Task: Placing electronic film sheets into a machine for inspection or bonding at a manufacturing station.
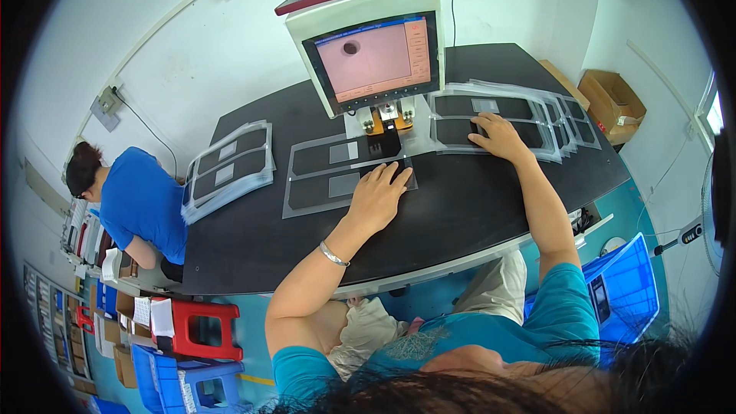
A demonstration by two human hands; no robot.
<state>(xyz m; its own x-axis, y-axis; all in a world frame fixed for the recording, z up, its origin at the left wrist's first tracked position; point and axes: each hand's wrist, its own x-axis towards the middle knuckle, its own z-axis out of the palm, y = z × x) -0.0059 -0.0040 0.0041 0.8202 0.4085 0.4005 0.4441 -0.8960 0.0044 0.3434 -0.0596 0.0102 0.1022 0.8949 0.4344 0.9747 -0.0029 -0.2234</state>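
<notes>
My own body as seen from the head camera: short-sleeved teal shirt (567, 299) with a pale pattern on the chest; light beige trousers (498, 287); thin silver bracelet (333, 254) on my left wrist; both forearms bare; left hand (379, 195) and right hand (498, 136) ungloved; dark hair (460, 399) at the lower edge.

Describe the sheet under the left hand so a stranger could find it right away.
Start at the machine with the pink screen on the black table. The clear sheet lies directly below it, under the left hand. Unlike the stacks at either side, it lies single.
</notes>
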